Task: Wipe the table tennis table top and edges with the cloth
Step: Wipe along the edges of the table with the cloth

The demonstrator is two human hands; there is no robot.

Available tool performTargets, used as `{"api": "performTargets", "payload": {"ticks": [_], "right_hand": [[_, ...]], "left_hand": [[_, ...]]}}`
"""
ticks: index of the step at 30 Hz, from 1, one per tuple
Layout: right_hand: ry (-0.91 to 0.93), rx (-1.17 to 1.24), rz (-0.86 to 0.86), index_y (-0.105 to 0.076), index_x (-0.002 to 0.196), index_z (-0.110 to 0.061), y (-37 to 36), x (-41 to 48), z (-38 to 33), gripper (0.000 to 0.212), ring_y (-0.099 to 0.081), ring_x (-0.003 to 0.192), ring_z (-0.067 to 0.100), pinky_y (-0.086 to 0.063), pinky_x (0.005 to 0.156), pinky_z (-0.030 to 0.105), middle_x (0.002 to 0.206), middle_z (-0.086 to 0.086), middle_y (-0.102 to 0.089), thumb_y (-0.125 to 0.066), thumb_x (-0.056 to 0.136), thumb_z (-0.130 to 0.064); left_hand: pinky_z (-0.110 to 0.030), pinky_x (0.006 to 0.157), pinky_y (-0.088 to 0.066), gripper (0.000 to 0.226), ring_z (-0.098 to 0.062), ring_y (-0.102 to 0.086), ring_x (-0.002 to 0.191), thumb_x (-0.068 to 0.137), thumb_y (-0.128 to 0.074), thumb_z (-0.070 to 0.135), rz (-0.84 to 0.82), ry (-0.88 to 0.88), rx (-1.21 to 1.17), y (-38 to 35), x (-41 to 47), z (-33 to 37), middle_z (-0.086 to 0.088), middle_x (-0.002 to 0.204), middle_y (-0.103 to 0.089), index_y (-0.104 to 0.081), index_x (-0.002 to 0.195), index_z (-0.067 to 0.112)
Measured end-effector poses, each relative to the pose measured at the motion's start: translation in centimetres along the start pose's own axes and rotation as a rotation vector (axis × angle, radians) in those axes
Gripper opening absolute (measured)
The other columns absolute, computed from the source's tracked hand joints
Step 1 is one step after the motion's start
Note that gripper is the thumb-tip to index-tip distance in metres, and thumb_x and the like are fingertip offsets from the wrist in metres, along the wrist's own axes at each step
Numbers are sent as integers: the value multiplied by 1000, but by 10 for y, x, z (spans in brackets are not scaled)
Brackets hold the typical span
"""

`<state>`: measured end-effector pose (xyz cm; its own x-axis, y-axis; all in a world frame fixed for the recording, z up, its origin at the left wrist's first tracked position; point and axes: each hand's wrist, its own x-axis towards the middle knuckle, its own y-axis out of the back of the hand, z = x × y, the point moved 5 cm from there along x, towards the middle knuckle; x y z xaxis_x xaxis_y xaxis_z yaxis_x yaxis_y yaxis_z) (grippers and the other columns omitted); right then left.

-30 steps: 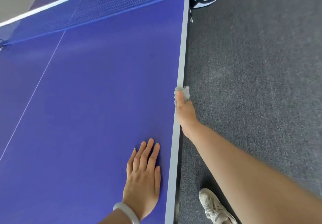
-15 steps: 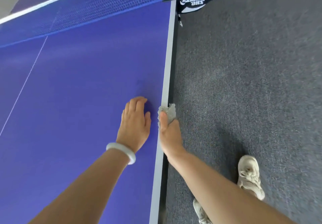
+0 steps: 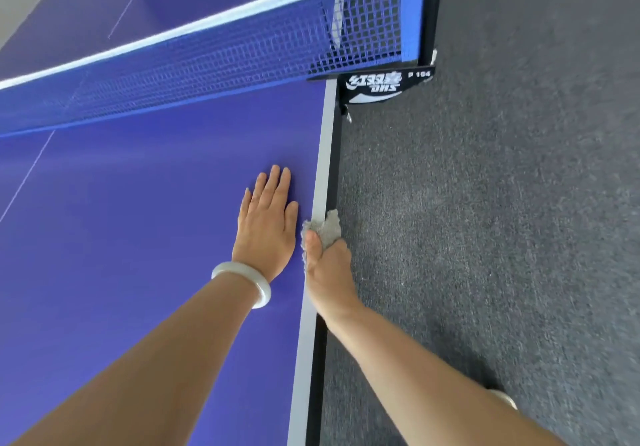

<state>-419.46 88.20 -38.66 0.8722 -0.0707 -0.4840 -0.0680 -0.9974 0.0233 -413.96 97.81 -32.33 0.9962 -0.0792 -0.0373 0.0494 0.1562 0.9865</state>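
The fingers [image 3: 275, 185] of the left hand [image 3: 268, 227] lie flat and straight on the blue surface [image 3: 138, 255], holding nothing. Just beside it, the right hand [image 3: 329, 272] pinches the grey cloth [image 3: 327, 227] over the pale side edge [image 3: 323, 168], thumb on top. The cloth touches the edge. Along the edge there is open room up to the black net clamp [image 3: 374, 87] and the net [image 3: 207, 64]. Grey carpet [image 3: 502, 220] lies to the right.
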Motion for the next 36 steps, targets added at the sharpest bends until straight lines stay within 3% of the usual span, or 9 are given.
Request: {"api": "performTargets", "payload": {"ticks": [6, 10, 15, 19, 22, 27, 31, 33, 36], "right_hand": [[-12, -107, 32, -35, 139, 3, 12, 96, -66, 62, -43, 130, 37, -38, 107, 45, 141, 22, -39, -43, 102, -46], [-53, -59, 34, -33, 141, 1, 14, 157, -106, 62, -49, 126, 38, -42, 105, 51, 141, 20, -37, -44, 102, -45], [-25, -9, 43, -31, 144, -2, 18, 206, -139, 60, -50, 109, 27, -46, 102, 53, 142, 20, -39, -49, 100, -40], [90, 6, 55, -25, 153, -13, 16, 184, -125, 64, -48, 127, 37, -44, 103, 55, 148, 15, -36, -53, 99, -35], [192, -30, 35, -19, 157, -12, 14, 137, -102, 68, -36, 140, 32, -33, 113, 51, 157, 12, -30, -53, 100, -30], [218, -154, -182, -17, 157, -13, 25, 44, -55, 65, -28, 145, 23, -26, 118, 43, 158, 9, -25, -50, 102, -24], [55, -325, -397, -42, 143, -15, 64, 9, -27, 43, -53, 110, 19, -43, 88, 31, 138, 12, -45, -44, 104, -33], [34, -362, -320, -50, 128, -12, 98, 3, -29, 34, -57, 99, 23, -45, 77, 32, 123, 13, -53, -45, 103, -34], [82, -493, -197, -52, 113, -14, 158, -4, -47, 26, -50, 84, 21, -38, 66, 28, 107, 11, -55, -48, 101, -36]], "left_hand": [[-36, 124, -1, 54, -14, -1, 153, 106, -22, 30, 51, 97, 51, -7, 23, 5, 5, 166, -6, -12, 159, 21], [-35, 124, 0, 56, -11, 2, 152, 105, -21, 32, 30, 116, 61, -7, 23, 3, 9, 166, -3, -9, 159, 24], [-35, 124, -1, 54, -10, 0, 152, 106, -27, 30, 32, 122, 32, -5, 24, 5, 10, 165, -6, -13, 158, 25], [-34, 124, 0, 55, -9, 0, 152, 105, -27, 31, 27, 129, 38, -4, 23, 4, 10, 165, -6, -13, 158, 25], [-34, 124, 0, 55, -9, 1, 152, 105, -25, 33, 22, 126, 49, -5, 24, 3, 10, 165, -5, -12, 159, 25], [-32, 124, 0, 54, -9, -2, 152, 105, -25, 34, 35, 118, 16, -2, 25, 3, 9, 165, -9, -16, 158, 26], [-36, 124, -2, 53, -15, -4, 153, 107, -26, 29, 8, 125, 26, 1, 22, 8, 5, 166, -11, -16, 158, 22], [-38, 124, -4, 53, -19, -4, 153, 107, -26, 26, -66, 164, 49, 4, 22, 13, 1, 166, -8, -13, 159, 17], [-41, 119, -23, 52, -28, -17, 149, 105, -35, 18, -203, 256, 28, 14, 15, 40, -7, 164, -16, -23, 155, 11]]}}
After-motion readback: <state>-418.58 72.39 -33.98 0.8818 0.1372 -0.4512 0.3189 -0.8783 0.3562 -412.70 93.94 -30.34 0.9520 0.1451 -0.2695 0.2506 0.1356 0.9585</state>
